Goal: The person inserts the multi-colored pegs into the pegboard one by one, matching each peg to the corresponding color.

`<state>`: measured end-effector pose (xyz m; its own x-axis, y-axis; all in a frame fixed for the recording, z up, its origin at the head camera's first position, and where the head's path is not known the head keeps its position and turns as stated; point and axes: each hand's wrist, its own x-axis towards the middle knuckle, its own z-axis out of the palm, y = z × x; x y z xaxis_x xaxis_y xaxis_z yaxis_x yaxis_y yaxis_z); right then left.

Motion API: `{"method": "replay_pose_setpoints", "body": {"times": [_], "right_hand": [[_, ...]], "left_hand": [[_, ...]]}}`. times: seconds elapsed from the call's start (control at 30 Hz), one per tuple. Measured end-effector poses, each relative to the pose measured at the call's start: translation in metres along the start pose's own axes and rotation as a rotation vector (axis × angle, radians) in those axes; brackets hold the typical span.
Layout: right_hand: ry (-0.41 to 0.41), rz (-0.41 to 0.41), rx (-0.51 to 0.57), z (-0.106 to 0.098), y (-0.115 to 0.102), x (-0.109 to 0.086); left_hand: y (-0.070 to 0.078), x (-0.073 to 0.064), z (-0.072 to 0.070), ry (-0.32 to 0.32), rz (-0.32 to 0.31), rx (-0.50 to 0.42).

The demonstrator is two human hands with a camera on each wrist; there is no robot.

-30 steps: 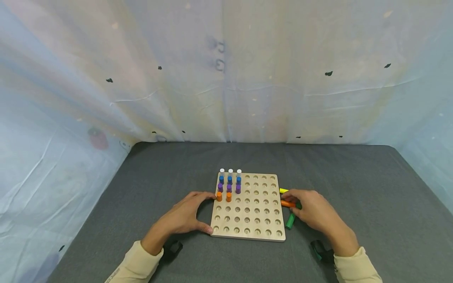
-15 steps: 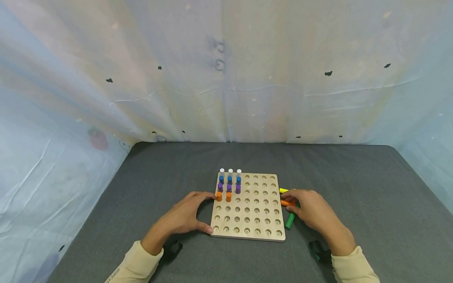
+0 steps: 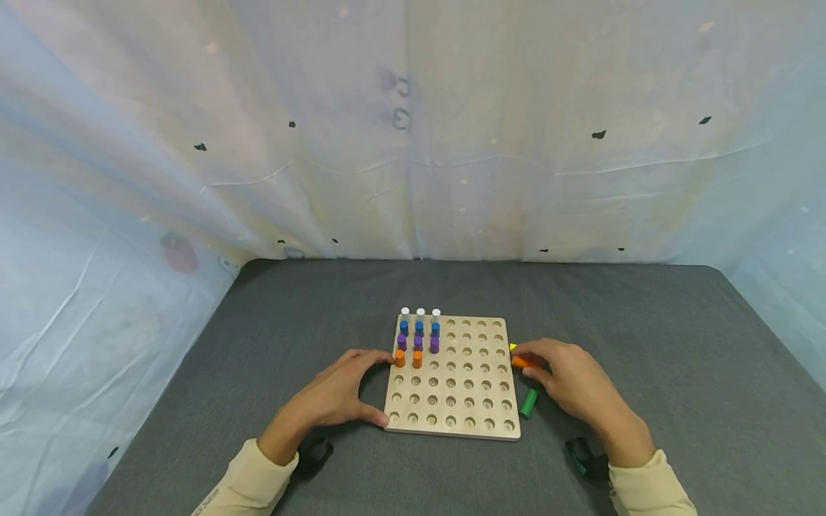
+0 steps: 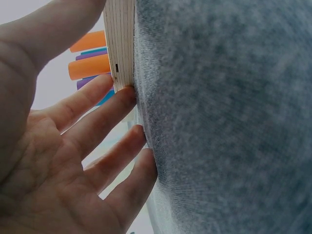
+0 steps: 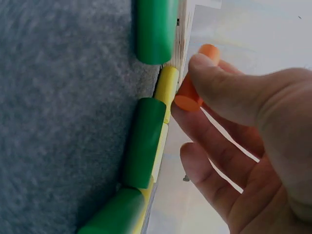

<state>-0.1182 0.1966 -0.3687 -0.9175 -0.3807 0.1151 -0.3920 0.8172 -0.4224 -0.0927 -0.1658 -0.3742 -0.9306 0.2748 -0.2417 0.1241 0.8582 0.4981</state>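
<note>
A wooden pegboard [image 3: 442, 392] with rows of round holes lies on the grey cloth. White pegs [image 3: 420, 312], blue pegs [image 3: 419, 329], purple pegs [image 3: 418, 344] and two orange pegs [image 3: 417, 360] stand in its far left holes. My left hand [image 3: 335, 394] touches the board's left side, thumb at the near corner and fingers spread along the edge. Beyond the right edge, my right hand [image 3: 568, 376] pinches a loose orange peg [image 5: 187, 92] between thumb and fingers, held up off the cloth in the right wrist view.
Green pegs [image 5: 144, 141] and yellow pegs [image 5: 167, 87] lie on the cloth along the board's right side. One green peg [image 3: 529, 404] lies close to the near right part. A pale curtain [image 3: 477, 143] hangs behind the table.
My right hand has taken up the orange peg and raised it slightly, leaving the green peg in fuller view. The left hand and the pegboard have stayed put.
</note>
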Motion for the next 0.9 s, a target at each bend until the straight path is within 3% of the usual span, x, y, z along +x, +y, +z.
{"method": "replay_pose_setpoints", "body": {"times": [0.5,0.9], "right_hand": [[0.070,-0.044,-0.010,0.0011,0.0008,0.0000],[0.050,0.012,0.019,-0.0021,-0.0039,-0.0006]], "left_hand": [[-0.0011,0.0002,-0.0003,0.001,0.000,0.004],[-0.0014,-0.0021,-0.0010,-0.002,0.034,-0.026]]}}
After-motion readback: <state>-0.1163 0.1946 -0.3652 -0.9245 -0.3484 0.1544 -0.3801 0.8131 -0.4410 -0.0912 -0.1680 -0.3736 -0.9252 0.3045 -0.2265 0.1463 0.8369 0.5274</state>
